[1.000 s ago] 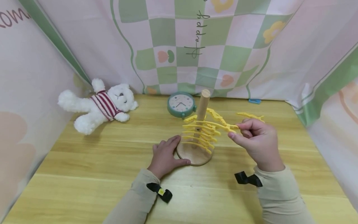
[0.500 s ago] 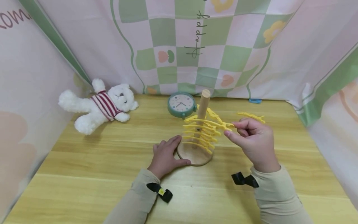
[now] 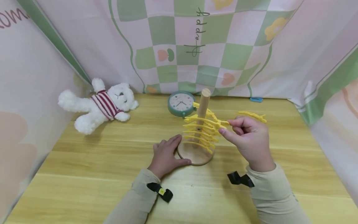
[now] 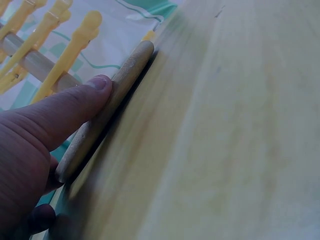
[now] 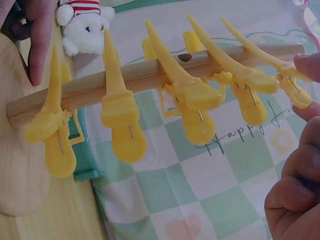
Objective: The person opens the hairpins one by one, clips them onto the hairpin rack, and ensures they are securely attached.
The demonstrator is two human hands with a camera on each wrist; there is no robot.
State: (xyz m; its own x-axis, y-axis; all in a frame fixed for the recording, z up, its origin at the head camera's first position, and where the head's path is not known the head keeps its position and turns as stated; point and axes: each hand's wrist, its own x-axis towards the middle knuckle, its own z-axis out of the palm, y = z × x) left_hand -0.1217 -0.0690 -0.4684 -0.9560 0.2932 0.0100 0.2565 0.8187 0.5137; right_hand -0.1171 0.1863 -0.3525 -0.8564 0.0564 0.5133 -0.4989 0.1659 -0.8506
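Note:
A wooden stand with an upright post [image 3: 205, 101] rises from a round base [image 3: 197, 158]. Several yellow hair clips [image 5: 187, 100] are set around the post, one above another. My left hand [image 3: 166, 155] holds the base at its left edge, and its thumb [image 4: 75, 107] lies against the rim in the left wrist view. My right hand [image 3: 249, 140] pinches the handle end of the topmost hair clip [image 5: 290, 82] between thumb and index finger. That clip's long prongs reach either side of the post. Another yellow hair clip [image 3: 253, 116] lies on the table behind my right hand.
A green round clock [image 3: 181, 103] sits behind the stand. To the left lies a white plush bear [image 3: 106, 104] in a striped shirt. A small blue object [image 3: 256, 100] is at the table's back edge, before a printed curtain [image 3: 187, 37].
My right hand has moved left with the pinched hair clip, bringing its prongs further across the post. My left hand has stayed at the base.

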